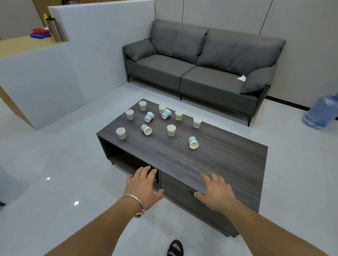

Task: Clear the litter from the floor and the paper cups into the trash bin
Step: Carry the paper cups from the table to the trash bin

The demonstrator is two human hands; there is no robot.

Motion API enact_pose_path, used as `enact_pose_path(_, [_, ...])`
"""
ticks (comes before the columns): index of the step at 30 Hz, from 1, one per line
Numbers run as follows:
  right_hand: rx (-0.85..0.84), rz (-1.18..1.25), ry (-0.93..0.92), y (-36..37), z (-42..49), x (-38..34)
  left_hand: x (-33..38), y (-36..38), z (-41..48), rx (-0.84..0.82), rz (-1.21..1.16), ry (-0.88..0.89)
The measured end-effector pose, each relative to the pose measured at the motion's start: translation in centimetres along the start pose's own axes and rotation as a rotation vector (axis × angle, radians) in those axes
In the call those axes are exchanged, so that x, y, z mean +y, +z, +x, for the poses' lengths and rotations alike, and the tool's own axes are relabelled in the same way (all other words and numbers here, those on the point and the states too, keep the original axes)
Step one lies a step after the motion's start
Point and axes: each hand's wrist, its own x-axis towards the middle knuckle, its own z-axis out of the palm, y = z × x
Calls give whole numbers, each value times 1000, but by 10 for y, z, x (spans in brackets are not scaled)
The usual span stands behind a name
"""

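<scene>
Open room: the counter [236, 163] is bare between its near edge and the paper cups [171, 130]; open floor [56, 165] lies on my left.
My left hand [146, 186]: stretched forward, fingers spread, holding nothing, at the counter's front.
My right hand [215, 192]: flat, spread, empty, over the near edge.
The paper cups: scattered on the far end, some upright, some tipped, well ahead of both hands.

Dark wood-grain bench [216, 154], white and pale blue cups [149, 116], charcoal grey sofa [199, 65], glossy pale grey floor [46, 156], translucent blue water jug [323, 113], black sandal [174, 255], silver bracelet [136, 202]
</scene>
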Motion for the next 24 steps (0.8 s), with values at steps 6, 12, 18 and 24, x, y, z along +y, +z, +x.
enact_pose_path(6, [-29, 68, 66, -29, 118, -19, -36, -30, 101, 2, 38, -2])
enact_pose_path(12, [-34, 94, 125, -55, 201, -31, -58, -34, 194, -62, 25, 59])
enact_pose_path(18, [-81, 159, 294, -61, 266, -28, -75, -21, 296, -175, 13, 217])
enact_pose_path(24, [-94, 223, 458, -51, 312, -28, -88, -9, 384, -230, 28, 350])
